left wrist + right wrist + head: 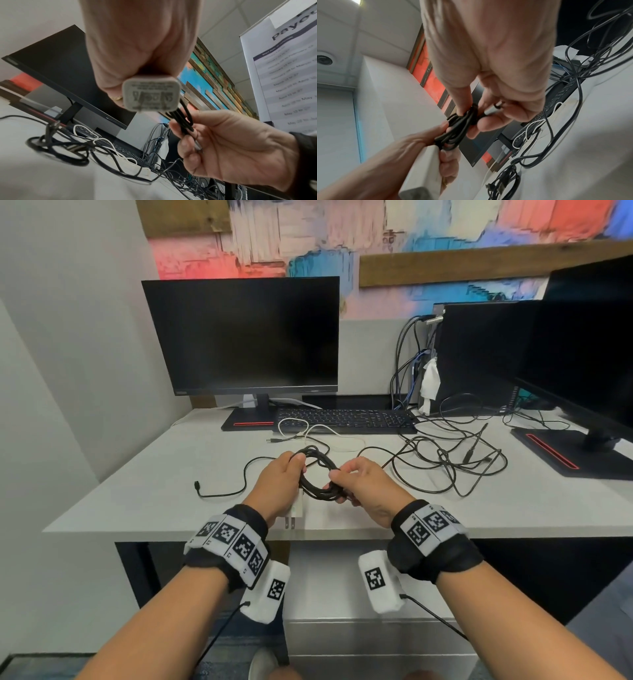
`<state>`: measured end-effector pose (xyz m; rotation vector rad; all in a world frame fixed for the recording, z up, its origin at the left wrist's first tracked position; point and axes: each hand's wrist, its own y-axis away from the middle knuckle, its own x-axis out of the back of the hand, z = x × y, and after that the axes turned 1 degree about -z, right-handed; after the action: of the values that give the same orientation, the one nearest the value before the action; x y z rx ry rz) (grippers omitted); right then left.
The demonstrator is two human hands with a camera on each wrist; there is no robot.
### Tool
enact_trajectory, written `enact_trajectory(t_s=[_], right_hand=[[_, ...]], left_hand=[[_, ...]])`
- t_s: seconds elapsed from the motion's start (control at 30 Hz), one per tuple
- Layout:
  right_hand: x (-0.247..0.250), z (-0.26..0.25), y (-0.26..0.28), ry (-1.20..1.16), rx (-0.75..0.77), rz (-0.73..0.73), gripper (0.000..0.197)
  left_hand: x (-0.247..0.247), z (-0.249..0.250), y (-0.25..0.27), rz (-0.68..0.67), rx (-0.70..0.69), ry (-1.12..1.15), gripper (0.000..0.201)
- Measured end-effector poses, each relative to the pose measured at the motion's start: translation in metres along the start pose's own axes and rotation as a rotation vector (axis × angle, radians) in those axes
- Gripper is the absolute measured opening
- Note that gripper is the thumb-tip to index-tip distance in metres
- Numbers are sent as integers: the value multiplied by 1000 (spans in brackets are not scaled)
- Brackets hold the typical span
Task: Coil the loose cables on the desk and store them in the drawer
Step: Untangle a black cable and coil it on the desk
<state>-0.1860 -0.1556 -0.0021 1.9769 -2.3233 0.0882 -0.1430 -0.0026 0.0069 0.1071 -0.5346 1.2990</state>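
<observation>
Both hands hold a coiled black cable (317,470) just above the desk (137,494) near its front edge. My left hand (291,470) grips the coil's left side together with a white plug adapter (297,508), whose prongs point toward me. The adapter's labelled face (150,95) fills the left wrist view, under my left hand (137,47). My right hand (342,479) pinches the coil's right side. In the right wrist view my right hand (488,115) holds the strands (458,127), and a metal plug end (489,111) sits between its fingers.
A tangle of loose black cables (445,460) lies to the right, a thin black cable (222,491) to the left, a white cable (308,433) before the keyboard (346,421). Monitors (243,337) stand behind and right (582,364). A pale drawer unit (359,635) stands under the desk.
</observation>
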Motion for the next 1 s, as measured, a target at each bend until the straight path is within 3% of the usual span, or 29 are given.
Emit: enact_trajectory(t_s=[0.2, 0.33, 0.5, 0.6, 0.7, 0.77, 0.83, 1.0], right_hand=[[-25, 0, -6, -1, -21, 21, 21], [-42, 2, -15, -104, -37, 56, 17], [-63, 0, -29, -247, -100, 82, 17], [-77, -4, -37, -309, -135, 83, 17], [-92, -4, -43, -315, -182, 40, 11], [-105, -3, -47, -308, -207, -4, 8], [-118, -3, -50, -286, -218, -36, 10], [-155, 0, -63, -221, -239, -104, 10]], left_hand=[[22, -13, 5, 18, 101, 84, 33], [39, -22, 9, -37, 269, 245, 39], [65, -32, 21, -149, 522, 494, 23], [84, -47, 28, -206, 603, 570, 22], [102, -61, 28, -93, 593, 635, 13], [113, -70, 27, -3, 585, 625, 21], [122, -78, 25, 77, 582, 557, 30], [145, -92, 26, 148, 557, 359, 26]])
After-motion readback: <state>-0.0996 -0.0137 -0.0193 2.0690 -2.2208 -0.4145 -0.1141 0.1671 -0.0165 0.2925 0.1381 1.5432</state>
